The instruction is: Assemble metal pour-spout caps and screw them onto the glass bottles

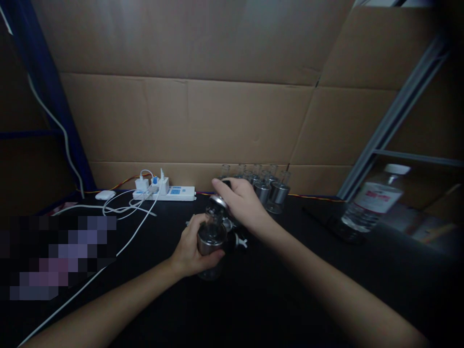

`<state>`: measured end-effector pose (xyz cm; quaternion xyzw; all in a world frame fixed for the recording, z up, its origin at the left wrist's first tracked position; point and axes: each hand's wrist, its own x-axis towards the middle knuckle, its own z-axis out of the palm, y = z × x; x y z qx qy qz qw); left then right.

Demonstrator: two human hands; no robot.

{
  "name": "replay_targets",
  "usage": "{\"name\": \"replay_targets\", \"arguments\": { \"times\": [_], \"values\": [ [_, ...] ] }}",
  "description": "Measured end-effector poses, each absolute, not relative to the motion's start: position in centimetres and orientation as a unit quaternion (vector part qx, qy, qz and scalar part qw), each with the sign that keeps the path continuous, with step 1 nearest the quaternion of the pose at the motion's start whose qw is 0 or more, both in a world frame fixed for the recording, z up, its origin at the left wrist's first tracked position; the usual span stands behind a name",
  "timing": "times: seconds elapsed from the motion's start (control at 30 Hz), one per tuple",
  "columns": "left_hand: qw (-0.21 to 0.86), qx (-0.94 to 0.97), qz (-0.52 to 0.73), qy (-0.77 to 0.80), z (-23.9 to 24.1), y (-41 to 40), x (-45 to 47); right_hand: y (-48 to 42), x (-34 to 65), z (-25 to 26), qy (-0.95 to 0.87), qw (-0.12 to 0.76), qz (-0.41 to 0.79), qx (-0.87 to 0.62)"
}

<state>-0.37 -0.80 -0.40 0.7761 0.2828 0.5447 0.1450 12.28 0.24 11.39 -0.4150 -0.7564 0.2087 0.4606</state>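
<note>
My left hand (194,251) is wrapped round a clear glass bottle (211,244) with a silver metal band about its body. The bottle stands nearly upright in front of me. Over its neck, my right hand (237,198) grips a silver-and-black bottle cap (219,200); whether the cap is seated on the neck I cannot tell. Just behind the bottle lie some small black-and-white parts (239,240), partly hidden by my hands. Several similar banded glass bottles (278,193) stand further back, at the foot of the cardboard wall.
A white power strip (183,193) with plugged-in chargers lies at the back left, its white cables (139,232) trailing towards me. On the right stands a large water bottle (375,200) with a white cap. Cardboard (246,121) walls off the back of the black tabletop (275,299).
</note>
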Motion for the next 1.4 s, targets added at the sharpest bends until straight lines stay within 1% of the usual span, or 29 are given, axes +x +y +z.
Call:
{"name": "replay_targets", "arguments": {
  "times": [0.1,0.17,0.23,0.3,0.37,0.43,0.5,0.57,0.63,0.77,0.83,0.9,1.03,1.2,1.3,1.33,1.4],
  "values": [
    [0.141,0.776,0.544,0.288,-0.4,-0.7,-0.3,0.6,12.1,10.4,-0.650,0.476,0.433,-0.404],
    [0.140,0.775,0.545,0.287,-0.3,-0.7,-0.3,0.6,12.1,9.9,-0.587,0.468,0.550,-0.366],
    [0.140,0.774,0.546,0.287,-0.3,-0.6,-0.2,0.6,12.1,9.4,-0.539,0.462,0.625,-0.325],
    [0.142,0.773,0.546,0.290,-0.3,-0.6,-0.2,0.7,12.3,9.2,-0.507,0.482,0.646,-0.306],
    [0.147,0.772,0.544,0.296,-0.3,-0.6,-0.3,1.0,12.7,9.2,-0.505,0.529,0.603,-0.318],
    [0.155,0.770,0.542,0.298,-0.4,-0.6,-0.3,1.5,13.2,9.2,-0.527,0.569,0.530,-0.344],
    [0.161,0.770,0.541,0.296,-0.4,-0.6,-0.3,2.3,13.8,9.2,-0.562,0.579,0.467,-0.361],
    [0.163,0.772,0.540,0.293,-0.4,-0.6,-0.4,3.2,14.6,9.0,-0.614,0.558,0.410,-0.379],
    [0.163,0.772,0.540,0.292,-0.4,-0.5,-0.4,4.1,15.4,8.6,-0.688,0.500,0.312,-0.423],
    [0.175,0.775,0.534,0.290,-0.5,-0.4,-0.5,5.8,16.9,7.1,-0.818,0.313,0.013,-0.483],
    [0.188,0.778,0.526,0.288,-0.5,-0.4,-0.5,6.5,17.6,6.1,-0.829,0.210,-0.091,-0.511],
    [0.197,0.781,0.518,0.287,-0.5,-0.3,-0.5,7.1,18.1,5.2,-0.829,0.154,-0.118,-0.524],
    [0.206,0.792,0.499,0.285,-0.5,-0.2,-0.4,7.6,18.8,4.2,-0.849,0.085,-0.110,-0.510],
    [0.205,0.805,0.472,0.296,-0.4,-0.2,-0.5,6.8,18.8,5.0,-0.862,0.044,-0.115,-0.492],
    [0.205,0.807,0.465,0.299,-0.4,-0.2,-0.5,6.2,18.6,6.4,-0.850,0.047,-0.132,-0.508],
    [0.205,0.808,0.464,0.300,-0.5,-0.2,-0.5,6.0,18.5,6.9,-0.845,0.064,-0.133,-0.514],
    [0.206,0.807,0.462,0.303,-0.5,-0.2,-0.5,5.4,18.2,8.2,-0.840,0.138,-0.107,-0.513]
  ]
}}
